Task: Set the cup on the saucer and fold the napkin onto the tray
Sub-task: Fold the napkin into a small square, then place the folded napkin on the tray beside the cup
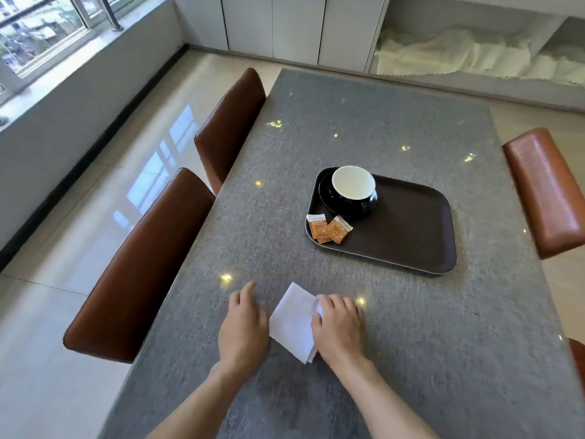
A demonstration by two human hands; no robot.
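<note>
A black cup with a white inside (354,188) stands on a black saucer (327,193) in the far left corner of the dark brown tray (411,229). A white napkin (292,321), folded into a narrow shape, lies on the grey table near me, outside the tray. My left hand (243,327) rests flat at the napkin's left edge, fingers apart. My right hand (338,327) covers the napkin's right edge, its fingers curled over the fold.
Orange sugar packets (329,229) lie in the tray's near left corner. Two brown chairs (142,267) line the grey table (380,128) on the left, and another chair (547,191) stands on the right. The tray's right half is bare.
</note>
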